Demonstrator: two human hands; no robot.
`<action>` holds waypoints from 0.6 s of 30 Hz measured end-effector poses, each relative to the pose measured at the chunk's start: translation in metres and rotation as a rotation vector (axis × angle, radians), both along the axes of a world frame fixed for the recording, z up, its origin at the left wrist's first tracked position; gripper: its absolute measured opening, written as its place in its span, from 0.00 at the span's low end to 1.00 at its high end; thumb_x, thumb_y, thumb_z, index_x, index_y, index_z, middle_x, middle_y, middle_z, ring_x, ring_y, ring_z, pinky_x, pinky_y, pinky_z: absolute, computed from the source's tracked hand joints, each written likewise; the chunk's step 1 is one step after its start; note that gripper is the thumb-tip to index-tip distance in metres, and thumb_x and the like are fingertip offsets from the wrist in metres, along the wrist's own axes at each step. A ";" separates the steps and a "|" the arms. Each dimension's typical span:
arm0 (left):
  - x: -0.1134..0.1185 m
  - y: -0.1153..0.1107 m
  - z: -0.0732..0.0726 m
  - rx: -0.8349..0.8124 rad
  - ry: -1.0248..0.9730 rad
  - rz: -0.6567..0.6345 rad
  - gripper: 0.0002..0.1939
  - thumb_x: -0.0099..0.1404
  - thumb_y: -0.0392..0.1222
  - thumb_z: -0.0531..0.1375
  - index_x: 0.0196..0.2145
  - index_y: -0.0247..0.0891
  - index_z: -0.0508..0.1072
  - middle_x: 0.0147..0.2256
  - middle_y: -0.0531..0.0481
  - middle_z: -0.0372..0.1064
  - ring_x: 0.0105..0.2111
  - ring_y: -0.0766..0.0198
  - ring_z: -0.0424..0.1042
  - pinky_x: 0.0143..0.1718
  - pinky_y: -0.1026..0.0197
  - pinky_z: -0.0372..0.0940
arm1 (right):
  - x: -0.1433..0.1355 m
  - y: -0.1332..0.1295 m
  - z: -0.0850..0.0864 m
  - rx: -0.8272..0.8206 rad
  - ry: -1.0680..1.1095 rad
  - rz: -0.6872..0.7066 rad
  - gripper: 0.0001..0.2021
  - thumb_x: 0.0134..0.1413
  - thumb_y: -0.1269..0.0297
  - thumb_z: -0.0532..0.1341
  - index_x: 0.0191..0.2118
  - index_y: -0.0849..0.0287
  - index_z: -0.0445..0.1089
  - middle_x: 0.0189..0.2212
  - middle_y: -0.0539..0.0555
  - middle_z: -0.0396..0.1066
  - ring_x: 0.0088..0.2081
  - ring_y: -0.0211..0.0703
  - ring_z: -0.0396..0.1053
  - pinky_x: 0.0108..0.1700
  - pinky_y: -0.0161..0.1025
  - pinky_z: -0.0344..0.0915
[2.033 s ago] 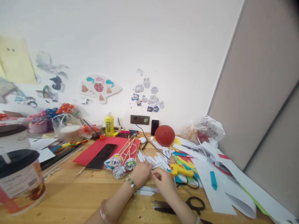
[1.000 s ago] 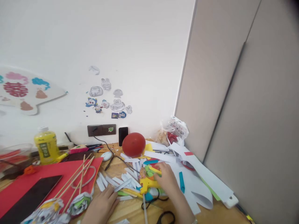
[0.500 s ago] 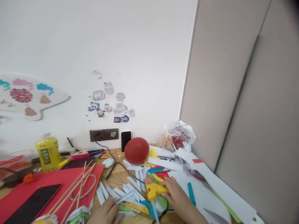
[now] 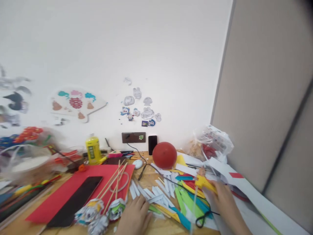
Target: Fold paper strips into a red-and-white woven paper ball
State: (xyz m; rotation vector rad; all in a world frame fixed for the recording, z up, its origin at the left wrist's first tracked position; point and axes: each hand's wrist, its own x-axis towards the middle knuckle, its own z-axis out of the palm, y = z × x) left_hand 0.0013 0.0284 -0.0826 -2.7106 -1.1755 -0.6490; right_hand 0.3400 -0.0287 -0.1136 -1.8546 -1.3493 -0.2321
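Observation:
My right hand (image 4: pixel 223 194) is wrapped round the handle of a yellow hot glue gun (image 4: pixel 204 183), held over the right part of the paper strips. A translucent glue stick (image 4: pixel 195 205) sticks out of the gun towards me. My left hand (image 4: pixel 137 212) rests palm down at the near edge of the white folded paper strips (image 4: pixel 156 194), fingers stretched forward. Its fingertips touch or nearly touch the strips; I see nothing held in it. Green paper strips (image 4: pixel 181 199) and a blue strip (image 4: pixel 182 219) lie between the hands. Left of it are crumpled-paper balls (image 4: pixel 116 209) on wooden sticks (image 4: pixel 111 182).
A red balloon (image 4: pixel 164 155) sits behind the strips, beside a phone (image 4: pixel 153 145) leaning on the wall. A black cord (image 4: pixel 168 179) crosses the table. Red card (image 4: pixel 58 192), a yellow bottle (image 4: pixel 93 149) and a basket (image 4: pixel 31 166) occupy the left; white paper sheets (image 4: pixel 244 176) the right.
The view has swung left, bringing the basket in. My right hand has carried the glue gun rightward and away from my left hand, uncovering green strips. My left hand stays by the white strips.

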 end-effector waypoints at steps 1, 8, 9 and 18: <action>-0.002 0.000 0.007 0.014 -0.008 0.027 0.09 0.60 0.34 0.53 0.33 0.41 0.72 0.35 0.46 0.73 0.36 0.54 0.71 0.38 0.54 0.66 | 0.005 0.001 -0.006 -0.026 -0.044 0.000 0.16 0.48 0.58 0.51 0.37 0.59 0.70 0.36 0.62 0.74 0.38 0.58 0.66 0.42 0.51 0.62; -0.101 0.048 0.077 -0.059 -0.072 0.642 0.18 0.66 0.41 0.43 0.45 0.37 0.68 0.44 0.40 0.72 0.43 0.55 0.71 0.45 0.56 0.62 | 0.027 0.007 -0.030 -0.084 -0.241 0.011 0.14 0.43 0.61 0.52 0.31 0.57 0.73 0.32 0.62 0.75 0.36 0.58 0.70 0.40 0.51 0.61; -0.119 0.059 0.080 -0.106 -0.036 0.705 0.19 0.65 0.43 0.43 0.44 0.35 0.69 0.43 0.37 0.72 0.42 0.53 0.72 0.43 0.55 0.63 | 0.028 0.007 -0.031 -0.079 -0.246 0.010 0.14 0.43 0.60 0.52 0.31 0.57 0.73 0.32 0.62 0.75 0.36 0.58 0.70 0.39 0.51 0.61; -0.166 0.104 0.025 -0.308 0.152 0.785 0.18 0.54 0.47 0.57 0.38 0.34 0.76 0.39 0.34 0.74 0.40 0.49 0.73 0.37 0.56 0.65 | 0.029 0.007 -0.029 -0.017 -0.269 0.056 0.15 0.46 0.56 0.52 0.29 0.56 0.74 0.28 0.58 0.76 0.31 0.55 0.71 0.35 0.49 0.63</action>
